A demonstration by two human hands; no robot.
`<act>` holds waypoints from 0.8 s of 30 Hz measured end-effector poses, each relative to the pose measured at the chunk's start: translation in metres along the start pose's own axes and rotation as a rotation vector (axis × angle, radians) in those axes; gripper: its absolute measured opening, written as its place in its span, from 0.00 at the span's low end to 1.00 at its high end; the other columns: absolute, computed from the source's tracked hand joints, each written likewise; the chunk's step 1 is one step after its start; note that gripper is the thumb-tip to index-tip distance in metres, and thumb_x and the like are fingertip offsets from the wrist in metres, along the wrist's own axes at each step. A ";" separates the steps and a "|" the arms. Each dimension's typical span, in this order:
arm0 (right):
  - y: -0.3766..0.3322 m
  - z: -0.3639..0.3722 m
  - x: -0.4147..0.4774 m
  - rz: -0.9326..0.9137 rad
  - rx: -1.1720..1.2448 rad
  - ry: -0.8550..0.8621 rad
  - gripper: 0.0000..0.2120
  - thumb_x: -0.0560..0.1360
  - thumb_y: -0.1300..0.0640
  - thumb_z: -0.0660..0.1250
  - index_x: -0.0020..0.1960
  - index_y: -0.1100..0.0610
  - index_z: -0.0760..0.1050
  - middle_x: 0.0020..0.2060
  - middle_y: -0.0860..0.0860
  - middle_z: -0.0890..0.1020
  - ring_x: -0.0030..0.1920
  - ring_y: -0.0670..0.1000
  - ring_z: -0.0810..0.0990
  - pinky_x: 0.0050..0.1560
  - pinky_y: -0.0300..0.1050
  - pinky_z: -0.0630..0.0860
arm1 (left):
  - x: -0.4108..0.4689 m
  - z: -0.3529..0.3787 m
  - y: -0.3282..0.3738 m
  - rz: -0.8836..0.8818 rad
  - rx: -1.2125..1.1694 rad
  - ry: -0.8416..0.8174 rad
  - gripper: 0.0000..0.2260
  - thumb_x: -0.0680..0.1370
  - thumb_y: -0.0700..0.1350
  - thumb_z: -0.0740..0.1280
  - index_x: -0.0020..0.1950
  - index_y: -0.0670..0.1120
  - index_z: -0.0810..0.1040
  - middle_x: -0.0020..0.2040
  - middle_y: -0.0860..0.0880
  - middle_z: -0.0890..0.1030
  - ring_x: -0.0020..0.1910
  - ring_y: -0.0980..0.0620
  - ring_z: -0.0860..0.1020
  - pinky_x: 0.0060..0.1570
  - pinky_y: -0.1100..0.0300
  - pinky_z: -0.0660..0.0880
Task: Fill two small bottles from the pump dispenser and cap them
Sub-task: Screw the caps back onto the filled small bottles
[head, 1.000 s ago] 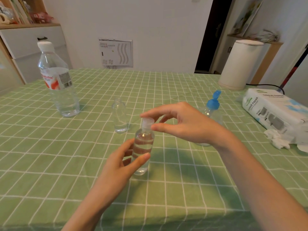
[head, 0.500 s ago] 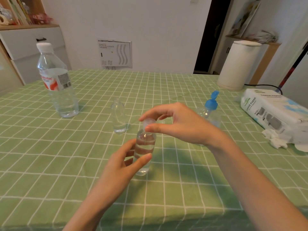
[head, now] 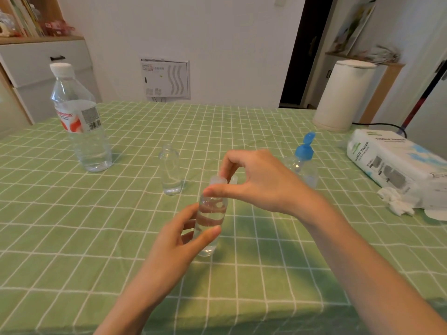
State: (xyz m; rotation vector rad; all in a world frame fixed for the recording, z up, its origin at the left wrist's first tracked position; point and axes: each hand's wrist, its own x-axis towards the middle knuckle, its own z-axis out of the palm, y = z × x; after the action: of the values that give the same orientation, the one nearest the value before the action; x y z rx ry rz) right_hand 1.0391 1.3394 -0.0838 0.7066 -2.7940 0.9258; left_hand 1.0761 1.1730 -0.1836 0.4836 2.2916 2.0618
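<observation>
The counter (head: 72,238) is green, gridded in white — the pump dispenser (head: 304,153) has a blue top, the water bottle (head: 83,131) a white cap and red-and-white label.

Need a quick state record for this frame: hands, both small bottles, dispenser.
left hand: grips near small bottle, upright, clear liquid inside
right hand: pinches cap atop that bottle
far small bottle: uncapped, untouched, upright
pump dispenser: blue top, behind right hand, untouched
large water bottle: far left, capped

Checked table (head: 72,238) — 4 bottles (head: 171,172), tissue pack (head: 396,160)
</observation>
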 end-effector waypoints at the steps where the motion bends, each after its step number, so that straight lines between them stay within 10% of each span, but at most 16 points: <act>1: 0.000 -0.001 0.000 0.014 0.017 -0.031 0.20 0.63 0.35 0.70 0.47 0.48 0.77 0.43 0.41 0.81 0.47 0.38 0.78 0.45 0.32 0.72 | 0.000 0.000 0.000 -0.001 -0.002 0.001 0.16 0.67 0.53 0.69 0.54 0.58 0.78 0.51 0.55 0.83 0.50 0.59 0.80 0.48 0.69 0.75; 4: 0.002 -0.006 -0.002 0.003 0.122 -0.142 0.21 0.69 0.40 0.69 0.61 0.42 0.75 0.52 0.39 0.80 0.56 0.35 0.75 0.55 0.29 0.69 | 0.000 -0.001 0.000 -0.006 -0.005 0.014 0.17 0.66 0.54 0.70 0.55 0.58 0.78 0.51 0.55 0.83 0.50 0.59 0.80 0.47 0.68 0.75; 10: 0.000 0.003 0.000 0.004 0.015 -0.004 0.15 0.65 0.40 0.73 0.42 0.50 0.78 0.39 0.41 0.81 0.43 0.39 0.78 0.45 0.32 0.73 | 0.000 0.000 -0.001 -0.012 0.000 0.020 0.19 0.65 0.55 0.70 0.56 0.56 0.78 0.50 0.53 0.83 0.50 0.58 0.80 0.49 0.63 0.77; 15: 0.004 -0.005 -0.004 -0.006 0.126 -0.140 0.19 0.71 0.45 0.71 0.61 0.42 0.76 0.49 0.36 0.80 0.55 0.33 0.74 0.56 0.27 0.68 | -0.001 -0.002 0.000 -0.014 -0.011 0.022 0.18 0.66 0.55 0.70 0.55 0.58 0.78 0.50 0.54 0.83 0.50 0.58 0.80 0.48 0.69 0.75; 20: 0.002 0.000 -0.003 -0.016 0.089 -0.014 0.12 0.66 0.44 0.74 0.43 0.51 0.79 0.40 0.41 0.82 0.45 0.37 0.78 0.48 0.29 0.71 | -0.001 -0.001 0.001 -0.012 0.003 0.009 0.17 0.66 0.54 0.70 0.55 0.56 0.79 0.50 0.53 0.83 0.50 0.58 0.80 0.48 0.64 0.77; 24: 0.003 0.000 -0.003 0.017 0.115 -0.072 0.16 0.65 0.39 0.72 0.50 0.44 0.76 0.45 0.38 0.81 0.51 0.34 0.76 0.51 0.29 0.70 | -0.002 0.001 0.002 -0.011 -0.031 0.016 0.17 0.66 0.52 0.70 0.55 0.56 0.79 0.49 0.54 0.83 0.49 0.58 0.80 0.46 0.69 0.75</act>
State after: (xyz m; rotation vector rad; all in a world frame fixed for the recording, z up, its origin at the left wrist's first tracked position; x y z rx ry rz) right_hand 1.0403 1.3426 -0.0859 0.7467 -2.8314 1.0923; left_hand 1.0787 1.1734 -0.1826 0.4531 2.2626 2.1002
